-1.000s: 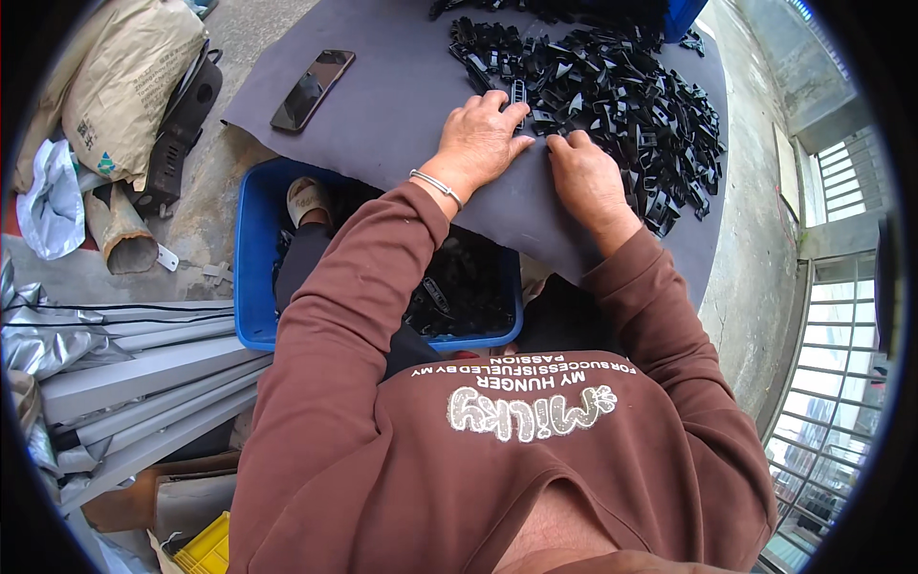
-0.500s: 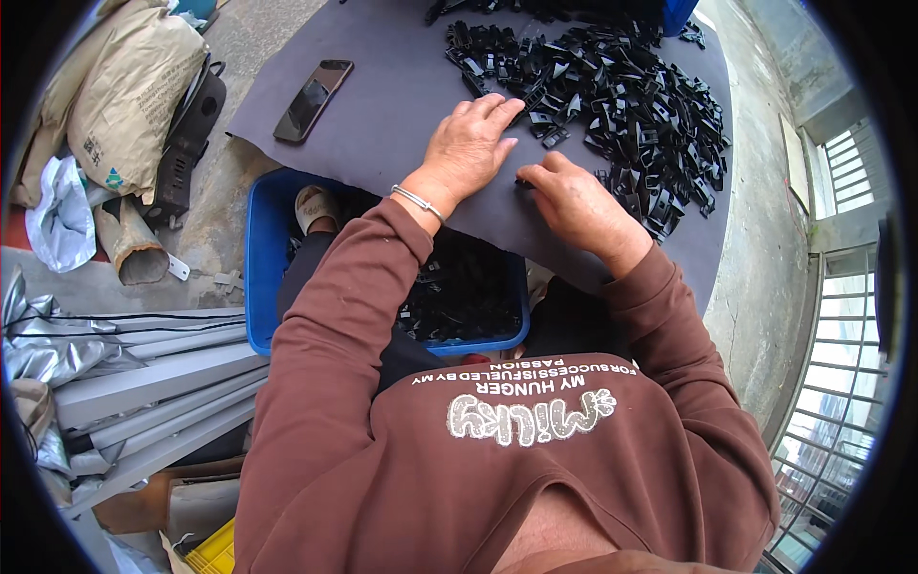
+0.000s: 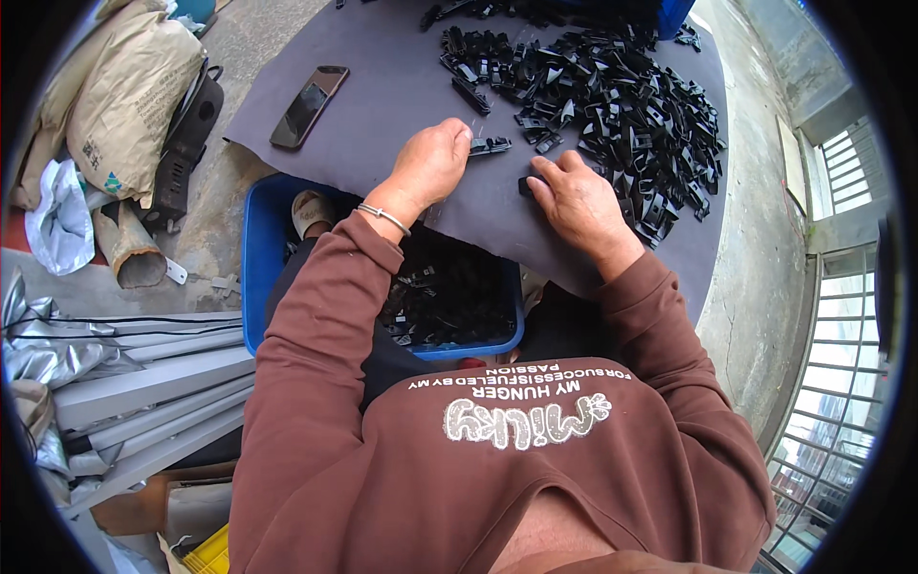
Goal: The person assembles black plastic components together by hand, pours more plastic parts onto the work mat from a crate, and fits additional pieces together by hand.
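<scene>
**Black plastic clips on a grey mat, both hands at work**

Brown paper sacks (image 3: 124, 96) lie at nine o'clock from the hands, on the concrete floor, with grey metal profiles (image 3: 134, 392) below them at seven o'clock. A dark phone (image 3: 308, 106) rests on the grey mat (image 3: 382, 86), at ten o'clock from the left hand (image 3: 432, 163). This hand is curled, its fingers pinching one black clip (image 3: 491, 145). The right hand (image 3: 579, 196) lies just beside, fingers bent and pressed onto a small black piece (image 3: 525, 186). The pile of black clips (image 3: 622, 105) spreads at one o'clock, touching the right fingertips. A blue crate (image 3: 256, 277) with more clips stands under the mat edge, half hidden by the left sleeve.
</scene>
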Available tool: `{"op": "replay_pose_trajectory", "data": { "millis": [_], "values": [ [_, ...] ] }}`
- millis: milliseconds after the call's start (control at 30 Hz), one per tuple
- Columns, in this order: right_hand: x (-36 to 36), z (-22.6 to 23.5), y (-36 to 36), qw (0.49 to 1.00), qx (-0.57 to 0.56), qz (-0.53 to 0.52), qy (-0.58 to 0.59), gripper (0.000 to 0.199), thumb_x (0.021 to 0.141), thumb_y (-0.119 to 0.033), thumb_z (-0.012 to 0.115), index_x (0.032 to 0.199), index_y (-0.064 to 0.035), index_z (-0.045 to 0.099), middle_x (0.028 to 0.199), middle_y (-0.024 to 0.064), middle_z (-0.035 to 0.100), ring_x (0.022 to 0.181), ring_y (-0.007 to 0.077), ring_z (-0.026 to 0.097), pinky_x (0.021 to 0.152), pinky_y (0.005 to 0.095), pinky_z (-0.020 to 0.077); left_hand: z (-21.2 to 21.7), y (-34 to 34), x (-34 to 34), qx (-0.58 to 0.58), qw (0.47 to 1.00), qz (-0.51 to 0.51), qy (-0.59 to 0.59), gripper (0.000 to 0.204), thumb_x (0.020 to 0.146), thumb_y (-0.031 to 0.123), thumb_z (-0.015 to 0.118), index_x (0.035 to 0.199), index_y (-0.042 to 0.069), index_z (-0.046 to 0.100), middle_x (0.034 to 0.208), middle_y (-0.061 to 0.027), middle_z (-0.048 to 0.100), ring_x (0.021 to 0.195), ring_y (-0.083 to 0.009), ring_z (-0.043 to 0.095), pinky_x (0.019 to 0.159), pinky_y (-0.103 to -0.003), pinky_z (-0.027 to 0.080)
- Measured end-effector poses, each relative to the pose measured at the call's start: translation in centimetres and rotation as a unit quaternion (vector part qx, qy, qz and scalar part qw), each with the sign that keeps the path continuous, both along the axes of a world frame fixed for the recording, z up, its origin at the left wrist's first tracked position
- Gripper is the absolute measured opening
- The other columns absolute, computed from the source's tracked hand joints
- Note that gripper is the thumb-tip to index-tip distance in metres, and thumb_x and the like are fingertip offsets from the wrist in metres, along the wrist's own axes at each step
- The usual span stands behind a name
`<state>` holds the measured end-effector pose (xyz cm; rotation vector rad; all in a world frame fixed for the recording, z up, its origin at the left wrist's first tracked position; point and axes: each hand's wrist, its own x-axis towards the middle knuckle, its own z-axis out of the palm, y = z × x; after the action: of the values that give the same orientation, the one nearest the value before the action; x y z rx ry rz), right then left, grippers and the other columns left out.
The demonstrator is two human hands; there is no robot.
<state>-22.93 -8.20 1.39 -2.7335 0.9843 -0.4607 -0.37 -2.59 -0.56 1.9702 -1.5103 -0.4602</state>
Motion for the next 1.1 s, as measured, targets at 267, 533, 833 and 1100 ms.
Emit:
{"op": "replay_pose_trajectory", "data": {
  "millis": [267, 533, 833, 1100],
  "values": [
    [-0.5, -0.7, -1.9, 0.992, 0.019, 0.085, -0.092, 0.022, 0.086, -0.019, 0.067, 0.102, -0.0043, 0.065, 0.094, 0.0144, 0.059, 0.085, 0.0334, 0.062, 0.075, 0.0405, 0.0524, -0.2, 1.8, -1.0, -0.216, 0.963, -0.034, -0.155, 0.019, 0.085, 0.021, 0.069, 0.098, 0.007, 0.067, 0.092, -0.0088, 0.065, 0.088, -0.0296, 0.061, 0.076, -0.040, 0.051],
    [-0.5, -0.7, -2.7, 0.992, 0.009, 0.103, -0.078, 0.023, 0.083, -0.013, 0.070, 0.101, -0.0007, 0.065, 0.095, 0.0147, 0.058, 0.083, 0.0334, 0.061, 0.072, 0.0387, 0.0512, 0.3, 1.7, -0.4, -0.141, 0.970, -0.140, -0.144, 0.017, 0.079, 0.013, 0.072, 0.094, 0.007, 0.068, 0.092, -0.0057, 0.065, 0.087, -0.0285, 0.059, 0.078, -0.038, 0.050],
    [1.3, -0.1, -3.9, 0.974, 0.054, 0.216, -0.048, 0.020, 0.081, -0.009, 0.070, 0.098, 0.0008, 0.064, 0.089, 0.0139, 0.057, 0.077, 0.0321, 0.060, 0.067, 0.0379, 0.0496, -0.4, 1.1, -0.2, -0.175, 0.959, -0.181, -0.127, 0.017, 0.077, 0.010, 0.073, 0.093, 0.006, 0.068, 0.088, -0.0071, 0.065, 0.084, -0.0283, 0.059, 0.077, -0.037, 0.049],
    [1.5, -0.5, -4.9, 0.959, 0.099, 0.250, -0.092, 0.019, 0.081, -0.011, 0.070, 0.096, 0.0008, 0.065, 0.085, 0.0137, 0.055, 0.073, 0.0316, 0.059, 0.064, 0.0378, 0.0488, -0.4, 1.0, 0.2, -0.171, 0.963, -0.188, -0.091, 0.016, 0.075, 0.009, 0.074, 0.090, 0.005, 0.068, 0.088, -0.0078, 0.066, 0.084, -0.0282, 0.060, 0.077, -0.036, 0.050]
  ]
}}
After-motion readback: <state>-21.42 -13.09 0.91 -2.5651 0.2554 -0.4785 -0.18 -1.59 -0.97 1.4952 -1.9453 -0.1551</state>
